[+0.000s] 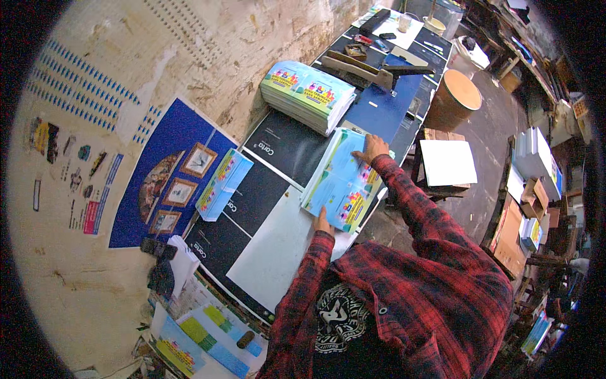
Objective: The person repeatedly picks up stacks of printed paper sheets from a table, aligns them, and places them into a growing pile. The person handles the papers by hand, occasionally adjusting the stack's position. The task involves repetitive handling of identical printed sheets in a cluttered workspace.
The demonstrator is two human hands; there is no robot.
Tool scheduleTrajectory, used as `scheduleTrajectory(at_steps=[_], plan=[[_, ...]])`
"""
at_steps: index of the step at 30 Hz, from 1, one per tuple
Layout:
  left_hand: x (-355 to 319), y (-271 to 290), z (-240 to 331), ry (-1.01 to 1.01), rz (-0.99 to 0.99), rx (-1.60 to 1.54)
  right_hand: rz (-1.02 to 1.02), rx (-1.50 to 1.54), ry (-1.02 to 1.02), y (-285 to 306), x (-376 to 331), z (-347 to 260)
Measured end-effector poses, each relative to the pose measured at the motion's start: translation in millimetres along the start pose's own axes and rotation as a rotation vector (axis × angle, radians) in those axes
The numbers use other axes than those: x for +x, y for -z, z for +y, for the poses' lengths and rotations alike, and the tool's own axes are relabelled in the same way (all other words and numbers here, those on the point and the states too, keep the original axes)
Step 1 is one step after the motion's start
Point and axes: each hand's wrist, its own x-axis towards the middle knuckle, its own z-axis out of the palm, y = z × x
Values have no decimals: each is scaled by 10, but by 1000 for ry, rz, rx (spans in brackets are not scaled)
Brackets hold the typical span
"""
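Observation:
In front of me on the table lies a stack of printed sheets point(338, 178), light blue with colourful pictures and yellow-green patches. At its near edge my left hand point(323, 223) grips the stack, with a finger or thumb on top and the rest partly hidden. My right hand point(374, 150) holds the far right corner, its thumb stretched over the top sheet and the other fingers at the edge. A thicker stack of similar sheets point(307, 95) stands beyond, against the wall. To the left sits a smaller stack of narrow printed sheets point(224, 184).
Black boards and a pale sheet point(268, 243) cover the table. Tools and a wooden bar point(356, 69) lie toward the far end. Right of the table stand a round brown drum point(453, 100) and a stool with white paper point(448, 162). Paper stacks point(536, 158) line the right side.

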Motion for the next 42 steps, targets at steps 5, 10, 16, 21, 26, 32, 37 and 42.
scheduleTrajectory(at_steps=[5, 10, 16, 21, 26, 32, 37, 42], plan=[[-25, -229, 80, -37, -28, 3, 29, 6, 2, 88, -93, -14], [-144, -211, 135, 13, 127, 91, -46, 14, -51, 218, -56, -14], [-306, -113, 270, 124, 167, 148, -199, -47, -36, 345, -92, -74], [90, 668, -196, 108, 126, -68, -250, 312, 319, 514, -341, -371], [-781, 970, 98, -31, 155, -201, -208, 563, 616, 830, -1137, -1123], [-2253, 1321, 909, -97, 365, -703, -2, 409, 1223, 959, -2223, -2115], [-2586, 2009, 998, -643, 170, 3, -164, 125, 1760, 43, -3076, -2195], [-1816, 2772, 281, -425, 896, 1007, -824, -177, 1183, -784, -2640, -2492]])
